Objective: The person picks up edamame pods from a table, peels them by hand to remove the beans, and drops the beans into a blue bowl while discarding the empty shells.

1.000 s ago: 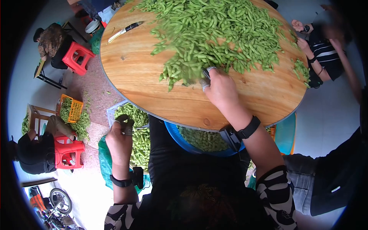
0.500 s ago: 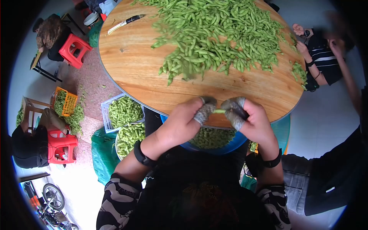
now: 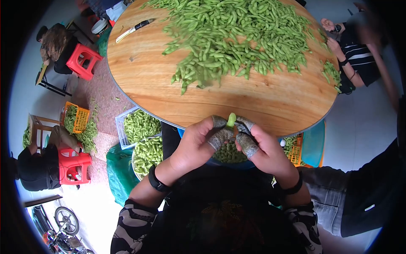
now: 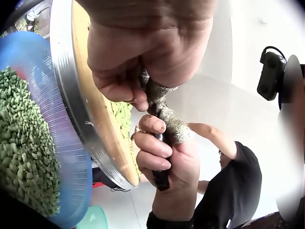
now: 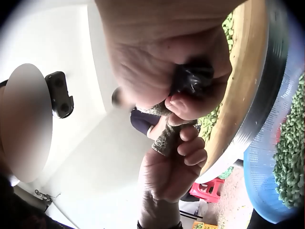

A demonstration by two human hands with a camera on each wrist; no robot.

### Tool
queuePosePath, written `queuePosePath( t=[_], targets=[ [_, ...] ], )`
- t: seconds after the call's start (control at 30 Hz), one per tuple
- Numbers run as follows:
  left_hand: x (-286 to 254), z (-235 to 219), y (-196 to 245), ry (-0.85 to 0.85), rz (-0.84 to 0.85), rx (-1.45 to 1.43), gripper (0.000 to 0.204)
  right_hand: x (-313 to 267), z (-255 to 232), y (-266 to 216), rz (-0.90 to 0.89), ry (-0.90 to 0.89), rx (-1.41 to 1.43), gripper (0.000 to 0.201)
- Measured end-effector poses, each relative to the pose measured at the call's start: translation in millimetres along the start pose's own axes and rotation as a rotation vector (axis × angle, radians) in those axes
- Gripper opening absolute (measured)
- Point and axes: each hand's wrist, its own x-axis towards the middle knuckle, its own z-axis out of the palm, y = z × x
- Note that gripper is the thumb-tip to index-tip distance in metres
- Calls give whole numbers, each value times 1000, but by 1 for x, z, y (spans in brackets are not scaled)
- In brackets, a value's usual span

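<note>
Over the near edge of the round wooden table (image 3: 144, 72), my two hands meet. A green soybean pod (image 3: 231, 120) stands up between the fingertips, pinched by my left hand (image 3: 190, 142). My right hand (image 3: 272, 148) touches it from the other side. Grey covers (image 3: 248, 146) wrap the thumbs and some fingers. The right hand's curled fingers also grip a black handle (image 4: 161, 179), which shows in its palm; the handle's far end is hidden. Below the hands is a blue basin (image 4: 78, 176) of shelled green beans (image 4: 24, 143).
Loose soybean pods (image 3: 249, 38) cover the far part of the table. A knife (image 3: 134, 30) lies at its left. Beside my left leg are a pale crate (image 3: 119, 125) of pods and a green bag (image 3: 120, 173). People sit left and right.
My right hand has come back from the pod pile, and my left has swung in from over the left-hand crates. Between them, the pod has turned from lying crosswise to pointing up.
</note>
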Motion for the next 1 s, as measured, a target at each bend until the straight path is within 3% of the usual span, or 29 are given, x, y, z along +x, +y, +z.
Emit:
queuePosePath(
  t=[0.07, 0.2, 0.27, 0.3, 0.37, 0.4, 0.47, 0.5, 0.53, 0.57, 0.6, 0.67, 0.73, 0.77, 0.8, 0.87, 0.93, 1.0],
  targets=[
    [-1, 1, -3, 32, 68, 150, 21, -2, -1, 1, 64, 0, -17, 31],
    [-4, 0, -5, 36, 132, 186, 24, -3, 0, -5, 157, -29, 208, 32],
    [-6, -3, -1, 51, 294, 706, 26, -1, 1, -8, 168, -39, 235, 33],
    [-7, -2, -2, 48, 296, 706, 26, 1, 2, -10, 190, -51, 206, 33],
    [-11, 2, -5, 98, 428, 997, 18, 3, 5, -8, 215, -59, 182, 33],
    [-11, 0, -6, 92, 427, 998, 18, 4, 8, -2, 266, -56, 356, 29],
    [-12, -10, -7, -45, 202, 456, 25, 5, 8, 5, 320, -56, 534, 26],
    [-15, -12, -3, -95, -143, -62, 23, 3, 4, 7, 299, -184, 677, 22],
    [-16, -20, -3, -94, -149, -62, 23, 1, 1, 10, 275, -312, 819, 19],
    [-13, -29, -3, -216, -253, -311, 21, 1, 1, 18, 270, -404, 927, 17],
    [-11, -33, -3, -339, -353, -560, 19, 1, 0, 16, 269, -404, 928, 17],
    [-9, -22, -6, -280, -372, -538, 18, 0, -2, 10, 336, -333, 927, 17],
    [-7, -7, -6, -76, 98, 107, 20, -4, 4, 6, 349, -227, 837, 17],
    [-7, -9, -1, -65, 220, 511, 24, -6, 8, 5, 363, -130, 746, 19],
    [-8, -8, -2, -65, 220, 510, 24, -8, 10, 4, 364, -130, 746, 19],
    [-10, -7, -3, -10, 442, 1072, 26, -9, 14, 3, 266, -73, 571, 23],
    [-12, -7, -3, 4, 486, 1035, 20, -8, 11, 5, 268, -103, 629, 24],
    [-17, -5, 3, -110, -180, -78, 5, -9, 6, 10, 272, -129, 686, 26]
  ],
)
